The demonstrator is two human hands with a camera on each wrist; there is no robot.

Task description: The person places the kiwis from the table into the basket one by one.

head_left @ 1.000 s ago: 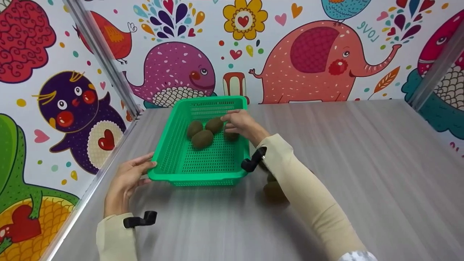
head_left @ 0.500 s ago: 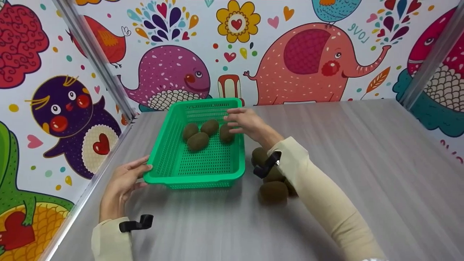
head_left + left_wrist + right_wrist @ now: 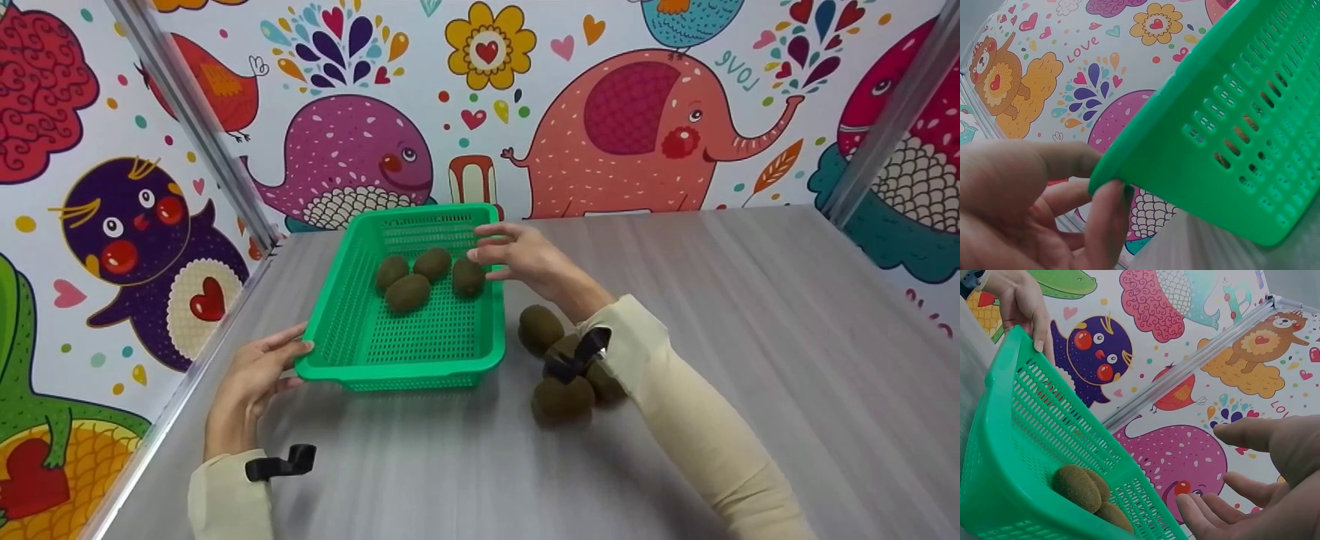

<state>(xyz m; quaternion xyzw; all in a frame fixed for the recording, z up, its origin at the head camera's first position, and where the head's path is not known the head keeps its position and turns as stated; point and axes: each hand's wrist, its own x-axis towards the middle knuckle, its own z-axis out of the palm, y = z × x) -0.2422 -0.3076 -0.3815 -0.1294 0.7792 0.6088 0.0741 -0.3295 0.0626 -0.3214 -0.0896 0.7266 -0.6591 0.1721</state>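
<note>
A green perforated plastic basket (image 3: 405, 370) stands on the table with several brown kiwis (image 3: 409, 293) inside it. My left hand (image 3: 251, 382) pinches the basket's near left corner; in the left wrist view the thumb and fingers are on either side of the rim. Over the right rim hovers my right hand (image 3: 532, 259), its fingers spread and holding nothing. Just below its fingertips lies one kiwi (image 3: 469, 278) against the basket's right wall. The right wrist view shows a gap between that thumb and the fingers.
Several more kiwis (image 3: 562, 401) lie in a pile on the table to the right of the basket, partly hidden by the right wrist's black camera mount (image 3: 577, 358). Printed cartoon panels (image 3: 630, 135) close off the back and left of the grey table (image 3: 420, 472).
My right hand has let go of a kiwi by the basket's right wall and drawn back to the right and up. More of the pile shows now. The left hand keeps its grip.
</note>
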